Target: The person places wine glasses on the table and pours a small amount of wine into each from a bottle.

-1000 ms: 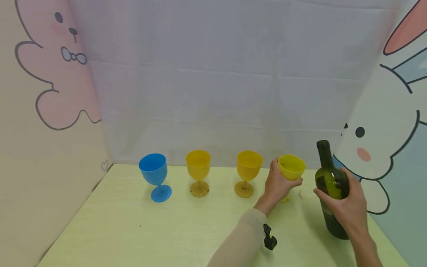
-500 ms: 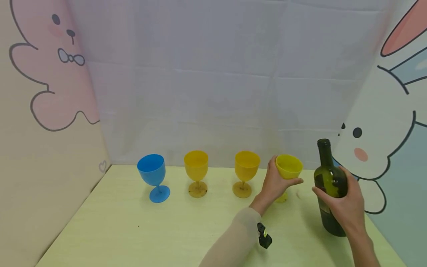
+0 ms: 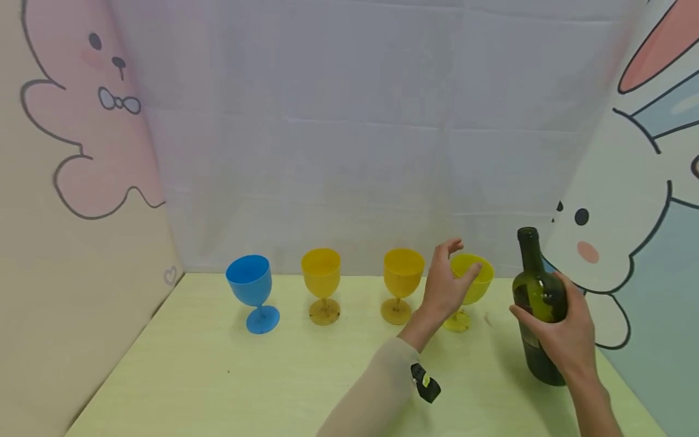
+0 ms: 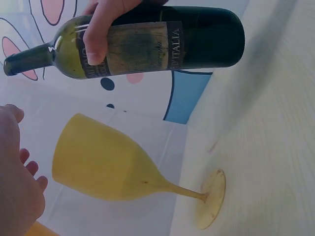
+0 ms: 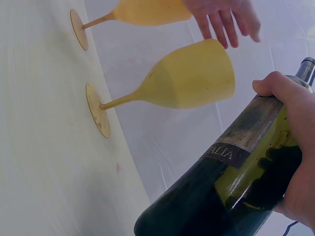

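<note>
Reading the head view as a clock with 12 at the far wall, a pale sleeve (image 3: pixel 371 394) comes in lowest, at 7 o'clock from the left hand (image 3: pixel 443 288), with a small black clip (image 3: pixel 426 383) on its edge at 6 o'clock from that hand. The right hand (image 3: pixel 565 334) grasps a dark green bottle (image 3: pixel 537 297) from its 4 o'clock side, thumb across the front; the neck points up at roughly 12. I can't tell whether the bottle's base touches the pale table (image 3: pixel 218 400). A worn label (partly under the thumb, but "D'ITALIA" is readable in the left wrist view) wraps its middle.

The left hand's grip is released: the fingers are spread and hold nothing, beside the yellow cup (image 3: pixel 482 288). That cup stands upright on the table, the bottle between 3 and 4 o'clock from it, and in the head view the thumb covers part of its bowl.

In line towards 9 o'clock stand an orange cup (image 3: pixel 403 274), another orange cup (image 3: pixel 321 274) well apart from it, then a blue cup (image 3: pixel 250 282). Behind them hangs a creased white cloth (image 3: pixel 327 121). A painted pink figure (image 3: pixel 76 182) is at 10 o'clock from the blue cup; a painted rabbit (image 3: pixel 611 212), partly blocked by the bottle and right hand, is near 2 o'clock from the bottle.
</note>
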The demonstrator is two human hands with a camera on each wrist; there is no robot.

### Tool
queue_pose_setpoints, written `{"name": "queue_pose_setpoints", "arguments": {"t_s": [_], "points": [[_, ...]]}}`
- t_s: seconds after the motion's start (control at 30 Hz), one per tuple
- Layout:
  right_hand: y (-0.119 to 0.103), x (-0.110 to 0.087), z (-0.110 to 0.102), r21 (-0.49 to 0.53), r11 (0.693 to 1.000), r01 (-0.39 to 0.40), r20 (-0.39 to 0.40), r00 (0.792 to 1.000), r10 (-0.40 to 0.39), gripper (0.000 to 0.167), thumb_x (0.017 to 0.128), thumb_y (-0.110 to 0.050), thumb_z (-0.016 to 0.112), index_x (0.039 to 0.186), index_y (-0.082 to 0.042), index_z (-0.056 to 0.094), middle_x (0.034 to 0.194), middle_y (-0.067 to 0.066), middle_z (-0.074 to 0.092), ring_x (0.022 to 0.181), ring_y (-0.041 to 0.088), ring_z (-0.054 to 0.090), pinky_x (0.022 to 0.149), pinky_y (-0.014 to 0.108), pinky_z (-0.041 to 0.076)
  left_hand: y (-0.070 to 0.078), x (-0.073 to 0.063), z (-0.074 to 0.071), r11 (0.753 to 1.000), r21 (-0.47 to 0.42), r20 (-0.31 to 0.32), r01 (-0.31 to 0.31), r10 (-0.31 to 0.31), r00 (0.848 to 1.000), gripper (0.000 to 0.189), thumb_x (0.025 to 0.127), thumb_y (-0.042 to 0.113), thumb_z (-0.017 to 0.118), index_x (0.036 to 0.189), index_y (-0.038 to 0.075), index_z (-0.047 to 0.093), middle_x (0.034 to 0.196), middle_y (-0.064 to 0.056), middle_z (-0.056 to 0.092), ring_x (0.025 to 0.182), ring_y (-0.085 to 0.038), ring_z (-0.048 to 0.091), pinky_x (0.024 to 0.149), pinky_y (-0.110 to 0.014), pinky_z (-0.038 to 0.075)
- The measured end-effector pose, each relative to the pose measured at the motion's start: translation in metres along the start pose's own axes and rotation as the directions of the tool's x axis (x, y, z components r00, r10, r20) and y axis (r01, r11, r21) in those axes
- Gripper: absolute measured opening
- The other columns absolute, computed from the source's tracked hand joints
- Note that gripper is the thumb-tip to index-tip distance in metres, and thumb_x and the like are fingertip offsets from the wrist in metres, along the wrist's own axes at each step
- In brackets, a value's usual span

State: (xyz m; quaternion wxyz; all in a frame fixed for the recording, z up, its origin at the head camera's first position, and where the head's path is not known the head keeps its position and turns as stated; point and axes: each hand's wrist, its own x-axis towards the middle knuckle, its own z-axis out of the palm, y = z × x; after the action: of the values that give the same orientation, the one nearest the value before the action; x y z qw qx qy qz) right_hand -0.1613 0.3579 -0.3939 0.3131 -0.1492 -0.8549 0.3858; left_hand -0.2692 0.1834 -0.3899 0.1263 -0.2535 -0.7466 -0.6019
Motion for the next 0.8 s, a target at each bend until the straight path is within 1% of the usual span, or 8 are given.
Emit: {"name": "queue_pose_setpoints", "arguments": {"t_s": [0.1, 0.17, 0.27, 0.33, 0.43, 0.6, 0.7, 0.8], "points": [[-0.001, -0.001, 0.0, -0.002, 1.0, 0.006, 0.007, 1.0, -0.006, 0.099, 0.072, -0.018, 0.089, 0.154, -0.019, 0.034, 0.149, 0.021, 0.045, 0.123, 0.041, 0.045, 0.1, 0.066, 0.036, 0.005, 0.0, -0.006, 0.997, -0.035, -0.006, -0.072, 0.071, 0.997, 0.046, 0.098, 0.028, 0.064, 0.138, 0.014, 0.048, 0.13, -0.001, 0.059, 0.121, -0.012, 0.056, 0.106, -0.029, 0.047], [-0.001, -0.001, 0.0, -0.006, 1.0, 0.007, 0.01, 1.0, -0.007, 0.099, 0.072, -0.019, 0.089, 0.154, -0.019, 0.034, 0.149, 0.022, 0.044, 0.123, 0.042, 0.045, 0.1, 0.067, 0.036, 0.008, -0.001, -0.01, 0.993, -0.053, -0.003, -0.101, 0.101, 0.995, 0.039, 0.097, 0.024, 0.065, 0.133, 0.013, 0.053, 0.124, -0.003, 0.061, 0.114, -0.01, 0.059, 0.101, -0.026, 0.05], [-0.001, -0.002, 0.0, -0.013, 1.0, 0.006, 0.015, 1.0, -0.006, 0.099, 0.072, -0.02, 0.088, 0.154, -0.019, 0.033, 0.148, 0.022, 0.044, 0.123, 0.042, 0.045, 0.1, 0.067, 0.036, 0.015, -0.004, -0.018, 0.991, -0.07, 0.017, -0.112, 0.113, 0.993, 0.033, 0.096, 0.022, 0.065, 0.127, 0.011, 0.057, 0.119, -0.002, 0.063, 0.105, -0.008, 0.061, 0.093, -0.021, 0.053], [-0.001, -0.002, 0.0, -0.018, 1.0, 0.008, 0.021, 1.0, -0.008, 0.099, 0.073, -0.021, 0.088, 0.155, -0.019, 0.033, 0.148, 0.023, 0.044, 0.123, 0.043, 0.045, 0.099, 0.068, 0.036, 0.018, -0.007, -0.024, 0.991, -0.067, 0.032, -0.117, 0.12, 0.992, 0.031, 0.097, 0.022, 0.065, 0.125, 0.012, 0.058, 0.117, -0.002, 0.063, 0.101, -0.006, 0.062, 0.09, -0.018, 0.053], [0.0, -0.002, 0.003, -0.022, 1.0, 0.014, 0.026, 1.0, -0.013, 0.099, 0.072, -0.022, 0.089, 0.154, -0.019, 0.033, 0.147, 0.023, 0.045, 0.122, 0.043, 0.045, 0.098, 0.067, 0.036, 0.023, -0.011, -0.034, 0.988, -0.046, 0.055, -0.148, 0.151, 0.987, 0.029, 0.097, 0.022, 0.064, 0.123, 0.011, 0.059, 0.116, -0.003, 0.064, 0.1, -0.005, 0.061, 0.089, -0.017, 0.053], [0.002, -0.003, 0.006, -0.018, 1.0, 0.013, 0.027, 1.0, -0.012, 0.099, 0.072, -0.021, 0.089, 0.154, -0.019, 0.034, 0.146, 0.022, 0.046, 0.121, 0.041, 0.045, 0.098, 0.066, 0.037, 0.025, -0.019, -0.055, 0.977, 0.002, 0.075, -0.214, 0.213, 0.974, 0.026, 0.097, 0.019, 0.065, 0.12, 0.007, 0.061, 0.114, -0.003, 0.064, 0.099, -0.007, 0.062, 0.087, -0.02, 0.054], [0.003, -0.002, 0.006, -0.03, 1.0, -0.001, 0.028, 1.0, 0.002, 0.099, 0.073, -0.022, 0.088, 0.155, -0.02, 0.032, 0.147, 0.022, 0.045, 0.122, 0.041, 0.045, 0.099, 0.067, 0.038, 0.025, -0.022, -0.067, 0.973, 0.006, 0.072, -0.232, 0.231, 0.97, 0.025, 0.096, 0.017, 0.065, 0.118, 0.006, 0.062, 0.113, -0.005, 0.065, 0.099, -0.012, 0.063, 0.088, -0.024, 0.055], [0.004, -0.003, 0.006, -0.036, 0.999, -0.006, 0.039, 0.999, 0.007, 0.099, 0.075, -0.023, 0.087, 0.155, -0.018, 0.031, 0.148, 0.023, 0.043, 0.123, 0.043, 0.044, 0.099, 0.069, 0.038, 0.023, -0.024, -0.076, 0.973, 0.016, 0.054, -0.23, 0.229, 0.972, 0.025, 0.096, 0.018, 0.065, 0.118, 0.006, 0.062, 0.113, -0.006, 0.065, 0.1, -0.014, 0.064, 0.088, -0.025, 0.055]]}}
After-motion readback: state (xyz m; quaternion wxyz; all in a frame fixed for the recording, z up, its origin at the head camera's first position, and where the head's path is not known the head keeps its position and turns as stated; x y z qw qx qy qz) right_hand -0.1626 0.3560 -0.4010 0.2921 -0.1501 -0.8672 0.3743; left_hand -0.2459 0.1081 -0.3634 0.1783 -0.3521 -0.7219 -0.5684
